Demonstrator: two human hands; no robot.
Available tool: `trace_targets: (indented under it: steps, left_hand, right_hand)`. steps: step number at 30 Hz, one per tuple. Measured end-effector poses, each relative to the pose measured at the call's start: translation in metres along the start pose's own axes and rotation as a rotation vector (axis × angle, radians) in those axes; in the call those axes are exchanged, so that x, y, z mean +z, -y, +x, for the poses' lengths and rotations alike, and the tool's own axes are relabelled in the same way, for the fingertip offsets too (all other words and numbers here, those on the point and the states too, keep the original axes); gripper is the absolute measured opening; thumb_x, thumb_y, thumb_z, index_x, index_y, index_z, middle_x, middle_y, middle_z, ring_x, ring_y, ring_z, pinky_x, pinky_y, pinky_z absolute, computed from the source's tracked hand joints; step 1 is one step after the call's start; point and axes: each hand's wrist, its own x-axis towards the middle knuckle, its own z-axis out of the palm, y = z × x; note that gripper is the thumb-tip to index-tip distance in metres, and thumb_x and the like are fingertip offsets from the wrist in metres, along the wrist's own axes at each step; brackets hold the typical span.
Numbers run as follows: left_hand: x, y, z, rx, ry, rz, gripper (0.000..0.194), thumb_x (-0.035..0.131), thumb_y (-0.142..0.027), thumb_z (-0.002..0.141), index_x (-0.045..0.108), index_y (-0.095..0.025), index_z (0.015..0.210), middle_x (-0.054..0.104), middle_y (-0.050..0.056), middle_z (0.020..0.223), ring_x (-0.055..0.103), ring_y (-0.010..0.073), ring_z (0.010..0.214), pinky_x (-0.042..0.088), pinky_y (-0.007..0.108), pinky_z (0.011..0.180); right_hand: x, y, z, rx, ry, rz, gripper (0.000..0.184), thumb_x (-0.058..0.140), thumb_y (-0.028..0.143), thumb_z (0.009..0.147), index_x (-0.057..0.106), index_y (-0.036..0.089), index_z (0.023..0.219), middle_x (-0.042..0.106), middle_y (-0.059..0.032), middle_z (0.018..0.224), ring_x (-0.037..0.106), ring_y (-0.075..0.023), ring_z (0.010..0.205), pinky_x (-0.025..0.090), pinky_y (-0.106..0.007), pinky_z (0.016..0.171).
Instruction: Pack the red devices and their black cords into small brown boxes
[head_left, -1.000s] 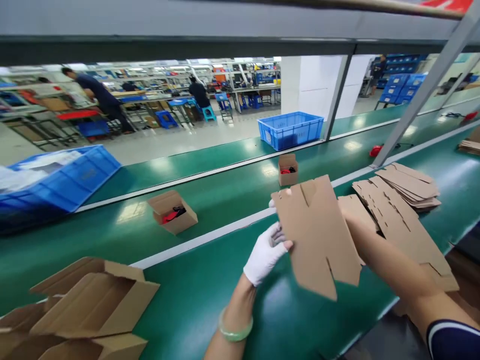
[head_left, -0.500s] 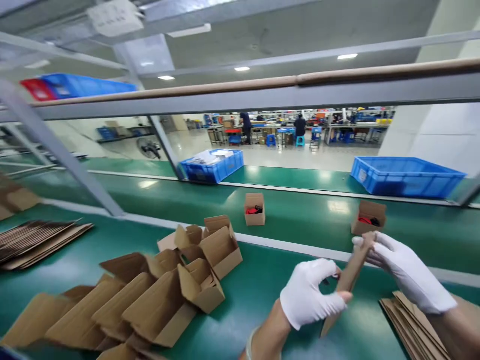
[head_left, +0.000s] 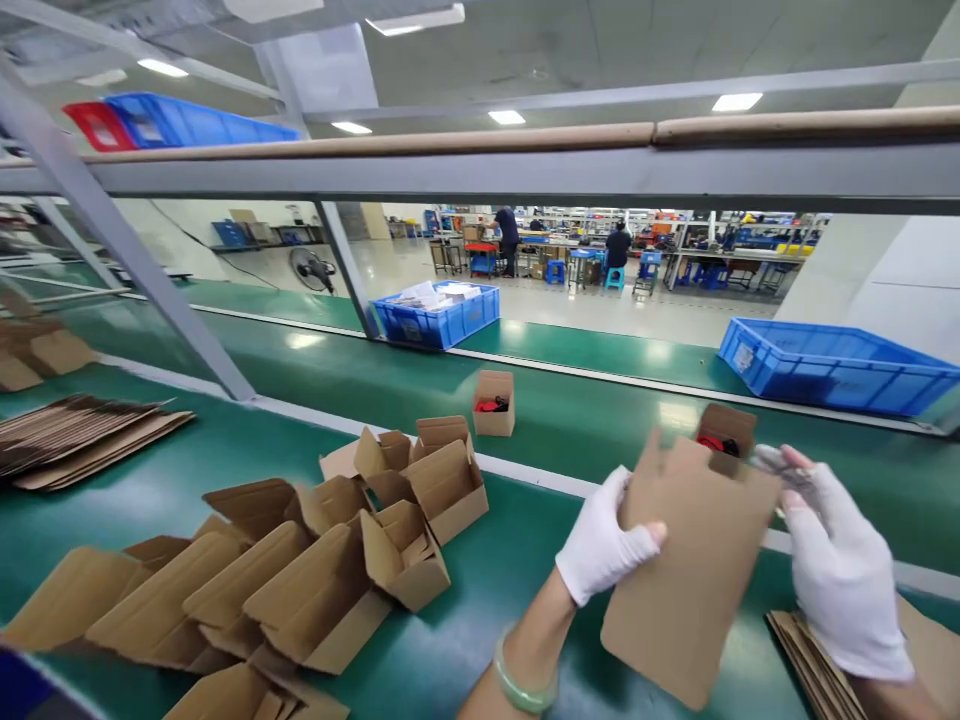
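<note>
A flat, brown cardboard blank with notched upper flaps (head_left: pixel 690 575) is held up at a tilt above the glossy green counter (head_left: pixel 540 640). Its left edge is grasped by the white-gloved left hand (head_left: pixel 611 540), with the bare thumb tip laid over the near face. The white-gloved right hand (head_left: pixel 840 560) is placed at the blank's upper right corner with its fingers bent; because of blur, it cannot be told whether the cardboard is pinched there. A pale green bangle (head_left: pixel 523 682) is worn on the left wrist.

Just behind the blank, a small open brown box with red and black contents (head_left: pixel 726 432) is partly hidden. A similar small upright carton (head_left: pixel 494 405) is seen farther left, also with something red and black inside.

To the left of the hands, open, empty-looking brown cardboard boxes (head_left: pixel 322 600) are crowded together. Flat brown cardboard sheets (head_left: pixel 814 665) are stacked below the right hand, and another flat cardboard pile (head_left: pixel 97 440) is laid at the far left.
</note>
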Motion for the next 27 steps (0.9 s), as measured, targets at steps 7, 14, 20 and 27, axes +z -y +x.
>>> trace_targets:
  steps: [7, 14, 20, 27]
  left_hand:
    - [0.001, 0.008, -0.002, -0.022, -0.012, 0.052, 0.056, 0.068, -0.045, 0.078, 0.045, -0.015, 0.119, 0.055, 0.014, 0.123, 0.054, 0.0296, 0.113, 0.048, 0.038, 0.094]
    - [0.01, 0.007, -0.004, -0.026, 0.017, 0.126, 0.055, 0.066, -0.047, 0.078, 0.046, -0.014, 0.118, 0.053, 0.015, 0.124, 0.056, 0.0283, 0.111, 0.052, 0.033, 0.088]
    - [0.012, 0.012, -0.009, -0.107, 0.004, 0.384, 0.057, 0.069, -0.048, 0.076, 0.046, -0.015, 0.117, 0.055, 0.014, 0.12, 0.058, 0.0288, 0.107, 0.053, 0.035, 0.085]
    - [0.009, 0.024, -0.01, -0.124, 0.107, 0.659, 0.086, 0.068, -0.053, 0.073, 0.024, -0.031, 0.144, 0.04, 0.01, 0.14, 0.039, 0.0319, 0.13, 0.038, 0.048, 0.107]
  right_hand:
    - [-0.018, 0.02, 0.011, -0.605, 0.215, -0.464, 0.026, 0.056, 0.034, 0.09, 0.057, 0.015, 0.107, 0.064, -0.0083, 0.104, 0.058, -0.0254, 0.099, 0.035, -0.046, 0.1]
    - [-0.012, 0.031, 0.016, -0.618, 0.433, -0.542, 0.041, 0.044, 0.048, 0.095, 0.058, 0.011, 0.104, 0.059, -0.0106, 0.093, 0.053, -0.024, 0.086, 0.032, -0.042, 0.098]
    - [-0.003, 0.018, 0.014, -0.465, 0.618, -0.518, 0.051, 0.034, 0.061, 0.094, 0.056, 0.015, 0.099, 0.058, -0.0068, 0.079, 0.05, -0.0214, 0.069, 0.037, -0.037, 0.074]
    - [0.003, 0.014, -0.017, -0.424, 0.778, -0.423, 0.04, 0.036, 0.058, 0.095, 0.057, 0.026, 0.105, 0.055, 0.0011, 0.062, 0.048, -0.0181, 0.058, 0.031, -0.029, 0.055]
